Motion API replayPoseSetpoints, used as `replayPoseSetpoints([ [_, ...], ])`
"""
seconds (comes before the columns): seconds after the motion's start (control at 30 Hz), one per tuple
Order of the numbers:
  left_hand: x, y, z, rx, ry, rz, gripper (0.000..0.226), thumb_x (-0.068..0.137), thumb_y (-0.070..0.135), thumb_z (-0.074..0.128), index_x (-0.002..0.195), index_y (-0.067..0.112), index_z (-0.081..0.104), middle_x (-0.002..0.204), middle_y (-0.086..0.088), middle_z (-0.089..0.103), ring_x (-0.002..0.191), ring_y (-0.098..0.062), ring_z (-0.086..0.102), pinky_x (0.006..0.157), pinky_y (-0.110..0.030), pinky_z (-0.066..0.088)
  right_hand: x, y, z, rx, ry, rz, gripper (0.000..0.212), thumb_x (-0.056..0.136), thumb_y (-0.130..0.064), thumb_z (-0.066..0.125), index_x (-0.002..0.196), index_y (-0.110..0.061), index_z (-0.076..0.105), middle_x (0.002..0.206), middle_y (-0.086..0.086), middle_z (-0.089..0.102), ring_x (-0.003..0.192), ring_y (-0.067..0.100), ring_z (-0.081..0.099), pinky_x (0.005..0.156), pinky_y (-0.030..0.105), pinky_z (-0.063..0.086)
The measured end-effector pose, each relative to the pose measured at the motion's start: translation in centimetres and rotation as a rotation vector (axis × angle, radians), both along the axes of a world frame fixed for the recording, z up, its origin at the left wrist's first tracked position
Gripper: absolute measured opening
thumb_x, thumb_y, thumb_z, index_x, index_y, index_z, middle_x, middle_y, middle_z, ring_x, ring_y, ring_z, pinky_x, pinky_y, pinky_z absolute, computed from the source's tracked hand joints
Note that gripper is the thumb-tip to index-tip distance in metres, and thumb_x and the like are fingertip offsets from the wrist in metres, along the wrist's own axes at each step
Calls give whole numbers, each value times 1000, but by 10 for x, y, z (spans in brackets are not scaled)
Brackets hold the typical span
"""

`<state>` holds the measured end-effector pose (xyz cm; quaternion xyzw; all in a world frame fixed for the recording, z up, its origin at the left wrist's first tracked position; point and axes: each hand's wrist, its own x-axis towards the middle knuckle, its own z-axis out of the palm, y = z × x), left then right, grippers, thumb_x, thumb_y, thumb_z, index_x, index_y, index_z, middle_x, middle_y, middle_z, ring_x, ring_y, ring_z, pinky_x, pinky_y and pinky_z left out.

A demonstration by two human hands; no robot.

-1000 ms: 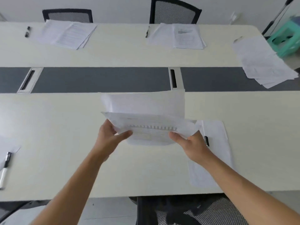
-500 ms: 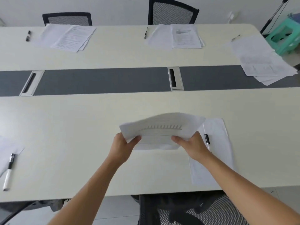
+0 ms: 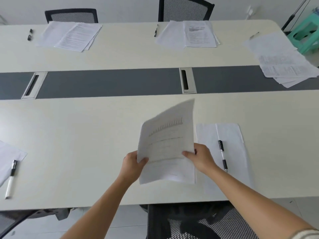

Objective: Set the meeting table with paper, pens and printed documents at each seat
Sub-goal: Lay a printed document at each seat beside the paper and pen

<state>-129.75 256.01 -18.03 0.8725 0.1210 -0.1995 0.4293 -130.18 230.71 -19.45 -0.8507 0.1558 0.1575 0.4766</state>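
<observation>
Printed document [image 3: 166, 140] raised, tilted | left hand [image 3: 133, 165], right hand [image 3: 201, 156] fingers pinch its edges

A thin, matt white paper document [image 3: 166, 144], faintly printed, is seen curling softly, pinched by the left hand [image 3: 133, 165] and right hand [image 3: 201, 158]. The table [image 3: 82, 135] is finished in smooth cream laminate with a low sheen, split by a matt grey strip [image 3: 110, 82]. Brushed metal is shown on the cable hatch [image 3: 187, 80]. Glossy black and clear plastic is seen on the pen [image 3: 222, 155]. Black mesh cloth is stretched over the chair back [image 3: 185, 10].
</observation>
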Motion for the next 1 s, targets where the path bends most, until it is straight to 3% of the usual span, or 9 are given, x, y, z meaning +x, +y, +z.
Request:
replayPoseSetpoints([
  [0.07, -6, 0, -9, 33, 69, 15, 12, 87, 13, 62, 99, 13, 63, 86, -5, 68, 82, -26, 64, 70, -34, 52, 4, -1, -16, -72, 100, 17, 33, 83, -22, 73, 59, -21, 50, 57, -7, 48, 56, 14, 47, 57, 29, 35],
  [0.13, -14, 0, -21, 142, 78, 39, 34, 87, 17, 63, 120, 16, 56, 100, -3, 65, 89, -22, 63, 75, -33, 51, 4, -3, -30, -148, 193, 36, 49, 81, -24, 73, 56, -19, 32, 56, -5, 34, 53, 16, 34, 55, 30, 25],
  [0.27, -36, -9, -36, 325, 22, -175, 48, 90, 22, 59, 136, 21, 46, 131, -1, 50, 117, -20, 52, 86, -32, 48, -2, -8, -45, -237, 257, 58, 52, 80, -37, 73, 59, -18, 30, 58, -4, 34, 53, 16, 33, 53, 30, 22],
  [0.33, -45, -17, -40, 410, -8, -365, 49, 91, 27, 58, 138, 24, 43, 143, 0, 39, 128, -20, 41, 96, -31, 45, -10, -16, -42, -319, 222, 61, 37, 81, -47, 68, 70, -19, 48, 67, -3, 52, 61, 19, 50, 56, 28, 32],
  [0.4, -49, -26, -44, 497, -17, -515, 54, 92, 33, 56, 142, 27, 36, 155, -3, 23, 140, -23, 27, 110, -33, 34, -22, -34, -38, -447, 105, -3, 34, 85, -47, 64, 104, -19, 64, 98, -2, 67, 89, 21, 63, 66, 29, 45],
  [0.47, -50, -33, -49, 566, 8, -625, 61, 93, 37, 54, 147, 29, 26, 161, -7, 5, 148, -27, 9, 117, -38, 21, -38, -59, -39, -562, 14, -45, 49, 87, -39, 65, 131, -21, 54, 132, 3, 56, 121, 24, 51, 80, 35, 49],
  [0.57, -51, -36, -56, 637, 43, -727, 70, 94, 41, 52, 151, 32, 13, 162, -9, -9, 149, -29, -5, 120, -40, 13, -63, -89, -50, -661, 198, 97, 74, 86, -41, 66, 150, -28, 30, 161, 9, 18, 147, 30, 16, 105, 45, 40],
  [0.67, -52, -39, -62, 666, 23, -754, 70, 94, 43, 51, 151, 33, 12, 161, -9, -8, 149, -30, -4, 119, -39, 16, -72, -99, -60, -673, 293, 157, 77, 85, -46, 65, 151, -31, 26, 163, 11, 5, 151, 31, 4, 111, 46, 33],
  [1.0, -62, -51, -61, 635, -7, -751, 66, 94, 42, 51, 150, 34, 17, 161, -8, -5, 149, -29, -2, 117, -38, 22, -69, -94, -62, -680, 255, 149, 74, 84, -46, 64, 149, -34, 30, 163, 10, 8, 150, 32, 6, 108, 43, 36],
])
